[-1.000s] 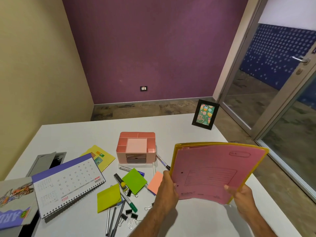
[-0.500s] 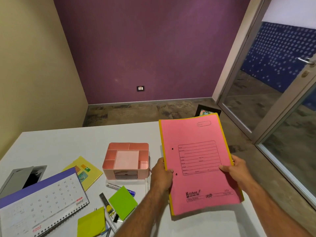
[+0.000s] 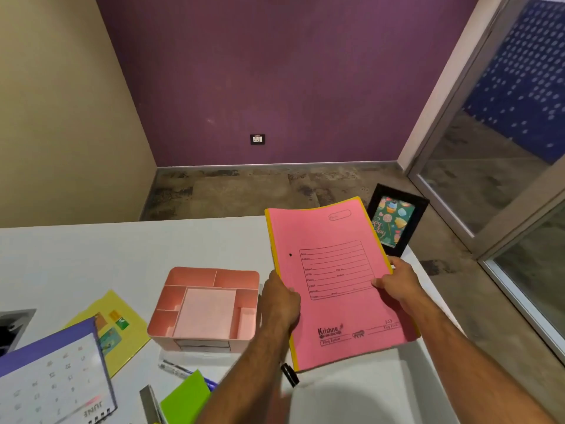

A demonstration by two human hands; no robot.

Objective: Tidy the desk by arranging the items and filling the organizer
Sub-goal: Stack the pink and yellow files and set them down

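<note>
My left hand (image 3: 282, 301) grips the left edge of the pink file folder (image 3: 333, 283), and my right hand (image 3: 397, 283) pinches its right edge, thumb on top, holding it above the white desk (image 3: 122, 255). At nine o'clock of the folder sits the pink organizer (image 3: 204, 304). At one o'clock stands a black picture frame (image 3: 396, 221). A desk calendar (image 3: 52, 381) lies at eight o'clock.

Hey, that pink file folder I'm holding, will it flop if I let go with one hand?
Probably somewhat: the pink folder looks like thin card, its top edge already bowing. Left hand and right hand grip opposite edges, so it likely sags one-handed. Probably light.
</note>
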